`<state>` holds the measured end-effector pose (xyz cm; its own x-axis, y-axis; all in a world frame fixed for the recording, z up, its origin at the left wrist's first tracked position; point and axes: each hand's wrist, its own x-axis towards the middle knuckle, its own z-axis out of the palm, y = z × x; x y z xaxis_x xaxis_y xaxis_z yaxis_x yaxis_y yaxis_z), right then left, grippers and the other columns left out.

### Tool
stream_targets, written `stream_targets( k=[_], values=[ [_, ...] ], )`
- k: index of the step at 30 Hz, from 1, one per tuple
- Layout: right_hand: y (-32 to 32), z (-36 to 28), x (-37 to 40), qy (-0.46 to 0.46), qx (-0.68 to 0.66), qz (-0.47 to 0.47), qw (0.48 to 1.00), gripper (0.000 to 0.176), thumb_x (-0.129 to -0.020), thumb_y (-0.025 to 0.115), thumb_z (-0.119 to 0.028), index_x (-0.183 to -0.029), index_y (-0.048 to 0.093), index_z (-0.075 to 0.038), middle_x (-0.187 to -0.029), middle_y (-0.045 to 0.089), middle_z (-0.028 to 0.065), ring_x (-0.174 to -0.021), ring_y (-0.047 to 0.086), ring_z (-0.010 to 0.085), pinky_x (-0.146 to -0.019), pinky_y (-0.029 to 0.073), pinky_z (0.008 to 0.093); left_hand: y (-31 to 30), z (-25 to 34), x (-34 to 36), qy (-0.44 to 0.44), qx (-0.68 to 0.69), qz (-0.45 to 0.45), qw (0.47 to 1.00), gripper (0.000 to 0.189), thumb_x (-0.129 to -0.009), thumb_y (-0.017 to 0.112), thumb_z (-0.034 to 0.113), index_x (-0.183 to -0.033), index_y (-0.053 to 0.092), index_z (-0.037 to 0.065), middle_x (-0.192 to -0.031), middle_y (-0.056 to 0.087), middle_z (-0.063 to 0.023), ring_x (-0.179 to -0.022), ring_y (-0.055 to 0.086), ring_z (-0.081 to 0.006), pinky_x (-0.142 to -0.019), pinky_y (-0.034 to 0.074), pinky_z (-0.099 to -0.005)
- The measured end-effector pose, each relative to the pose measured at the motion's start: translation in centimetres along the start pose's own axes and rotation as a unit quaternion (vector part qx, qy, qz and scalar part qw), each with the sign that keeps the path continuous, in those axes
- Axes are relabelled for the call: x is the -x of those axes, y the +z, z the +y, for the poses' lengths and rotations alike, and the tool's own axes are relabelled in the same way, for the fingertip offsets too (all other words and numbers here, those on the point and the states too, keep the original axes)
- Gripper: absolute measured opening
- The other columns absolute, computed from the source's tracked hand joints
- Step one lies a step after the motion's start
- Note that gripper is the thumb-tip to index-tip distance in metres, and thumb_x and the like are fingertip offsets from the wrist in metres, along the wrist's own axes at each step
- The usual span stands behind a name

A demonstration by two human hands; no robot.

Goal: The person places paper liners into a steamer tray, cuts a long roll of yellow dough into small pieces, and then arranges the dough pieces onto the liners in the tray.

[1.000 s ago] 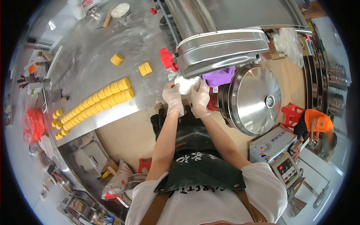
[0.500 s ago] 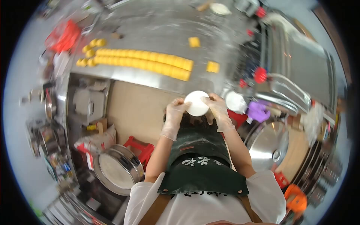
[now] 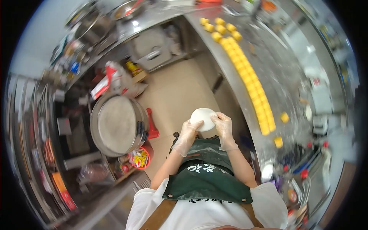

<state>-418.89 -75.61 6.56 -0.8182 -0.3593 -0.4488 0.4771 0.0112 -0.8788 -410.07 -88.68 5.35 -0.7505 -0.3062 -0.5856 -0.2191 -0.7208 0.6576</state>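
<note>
A thin white round disc (image 3: 203, 119) is held up in front of the apron, between my two gloved hands. My left hand (image 3: 187, 134) pinches its lower left edge, thumb on top. On the right edge, my right hand (image 3: 223, 128) grips it between thumb and fingers. Both hands wear clear plastic gloves. To the right, two long rows of yellow pieces (image 3: 251, 82) lie on the steel worktop (image 3: 268, 61), with several loose yellow pieces (image 3: 220, 29) at their far end and two single ones near the close end.
A large round steel pot or sieve (image 3: 117, 124) stands at left, beside a red stool (image 3: 152, 124) and a red bucket (image 3: 140, 157) of small yellow packets. A sack (image 3: 126, 82) lies behind. Steel racks (image 3: 34, 153) line the far left. The worktop's edge runs along my right.
The view has turned to the left, so the worktop and yellow rows now lie at right. Both hands still hold the white disc in front of the apron.
</note>
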Motion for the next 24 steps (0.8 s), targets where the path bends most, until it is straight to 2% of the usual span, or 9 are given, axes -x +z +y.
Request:
stream_targets(
  k=[4,5,8,9,14,19,22,24],
  values=[
    [10.3,-0.5,-2.4,-0.038,0.023,-0.110,0.993,0.020,-0.090,0.070,-0.004,-0.109,0.069,0.002,-0.093,0.070,0.0027,-0.083,0.062,0.0092,-0.081,0.050,0.0225,-6.3,4.7,0.8,0.066,0.056,0.121,0.989,0.037,-0.089,0.072,0.007,-0.121,0.060,-0.009,-0.112,0.069,-0.0153,-0.097,0.070,-0.0216,-0.084,0.057,-0.0330],
    [12.8,-1.9,-2.5,-0.041,0.104,-0.125,0.986,0.019,-0.089,0.072,-0.005,-0.106,0.069,0.001,-0.090,0.069,0.0019,-0.080,0.061,0.0089,-0.076,0.049,0.0221,-7.9,5.7,1.1,0.076,0.069,0.146,0.984,0.037,-0.089,0.071,0.007,-0.121,0.060,-0.009,-0.112,0.069,-0.0156,-0.096,0.070,-0.0218,-0.083,0.058,-0.0331],
    [18.2,0.1,-5.8,-0.001,0.187,-0.202,0.961,0.013,-0.087,0.072,-0.007,-0.097,0.068,0.000,-0.087,0.066,0.0019,-0.081,0.058,0.0079,-0.072,0.047,0.0222,-11.9,7.8,1.3,0.150,0.177,0.196,0.953,0.038,-0.090,0.071,0.007,-0.122,0.059,-0.011,-0.112,0.069,-0.0167,-0.097,0.070,-0.0219,-0.082,0.058,-0.0330],
    [20.2,0.3,-6.3,-0.005,0.181,-0.227,0.957,0.008,-0.087,0.071,-0.006,-0.090,0.067,0.000,-0.082,0.065,0.0004,-0.077,0.056,0.0067,-0.068,0.045,0.0220,-13.6,8.0,1.0,0.159,0.197,0.197,0.947,0.039,-0.090,0.071,0.005,-0.123,0.059,-0.011,-0.113,0.069,-0.0175,-0.098,0.070,-0.0225,-0.083,0.058,-0.0332],
    [30.4,2.0,-9.1,0.064,0.244,-0.306,0.918,0.006,-0.088,0.071,-0.006,-0.087,0.069,0.000,-0.079,0.064,-0.0019,-0.072,0.054,0.0055,-0.066,0.044,0.0211,-19.3,10.7,0.2,0.224,0.320,0.293,0.873,0.038,-0.089,0.071,0.000,-0.123,0.058,-0.011,-0.115,0.068,-0.0180,-0.103,0.069,-0.0244,-0.088,0.058,-0.0337],
    [40.6,4.8,-13.0,0.042,0.280,-0.440,0.852,0.007,-0.087,0.073,-0.004,-0.090,0.069,0.001,-0.079,0.063,-0.0007,-0.069,0.054,0.0060,-0.064,0.045,0.0208,-25.6,12.4,-1.7,0.248,0.400,0.388,0.792,0.035,-0.090,0.071,0.001,-0.121,0.060,-0.010,-0.115,0.068,-0.0176,-0.102,0.069,-0.0241,-0.088,0.058,-0.0333],
    [46.0,6.3,-14.6,0.096,0.375,-0.507,0.771,0.010,-0.086,0.075,-0.006,-0.091,0.070,0.001,-0.081,0.068,0.0029,-0.072,0.060,0.0079,-0.066,0.050,0.0218,-28.8,12.7,-2.7,0.268,0.449,0.414,0.745,0.035,-0.090,0.071,0.003,-0.121,0.060,-0.009,-0.115,0.068,-0.0169,-0.102,0.069,-0.0232,-0.088,0.058,-0.0333],
    [48.4,9.0,-15.5,0.086,0.410,-0.527,0.740,0.010,-0.085,0.076,-0.005,-0.091,0.070,0.002,-0.082,0.068,0.0029,-0.073,0.060,0.0082,-0.068,0.050,0.0217,-30.4,12.6,-2.9,0.264,0.481,0.446,0.707,0.036,-0.090,0.072,0.004,-0.121,0.060,-0.009,-0.115,0.068,-0.0166,-0.102,0.069,-0.0229,-0.089,0.057,-0.0341]
  ],
)
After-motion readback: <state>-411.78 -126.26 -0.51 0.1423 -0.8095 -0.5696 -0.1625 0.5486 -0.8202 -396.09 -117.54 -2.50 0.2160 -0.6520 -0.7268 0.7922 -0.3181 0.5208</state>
